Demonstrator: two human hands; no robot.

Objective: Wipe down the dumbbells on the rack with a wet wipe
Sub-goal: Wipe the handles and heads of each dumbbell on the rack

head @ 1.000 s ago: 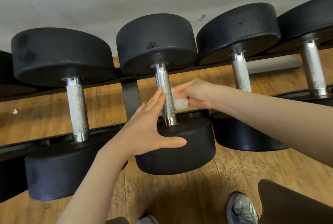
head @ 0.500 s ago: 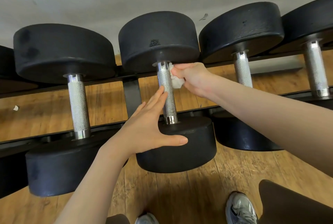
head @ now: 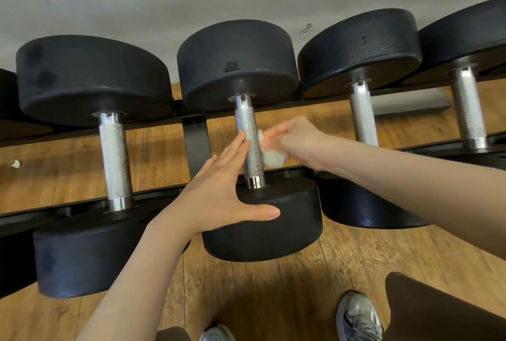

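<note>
Wiping proceeds on the middle dumbbell [head: 247, 138], which lies across the two dark rails of the rack [head: 195, 138] with neighbours close on both sides. Your right hand [head: 294, 139] has its fingers curled round a crumpled white wet wipe [head: 269, 157] and presses it against the right side of the knurled steel handle [head: 248, 146], about halfway along. Your left hand [head: 219, 192] is spread, fingers straight: the fingertips lie against the left side of the handle, and the thumb rests along the rim of the near head [head: 262, 220].

Handling, as a judgement: the dumbbell looks heavy and rigid, so it should stay put under rubbing pressure; brace it at the near head, as you do, and do not try to lift it. The knurling probably grips the wipe and may snag or shred it. The wipe itself is soft, light and easily bunched, so hold it in a closed fist with a pad of it exposed toward the metal.

Orientation: the long axis of the dumbbell runs away from you, the far head [head: 236, 62] toward the wall and the near head overhanging the front rail above the wooden floor. Strokes along this axis cover the handle lengthwise.
</note>
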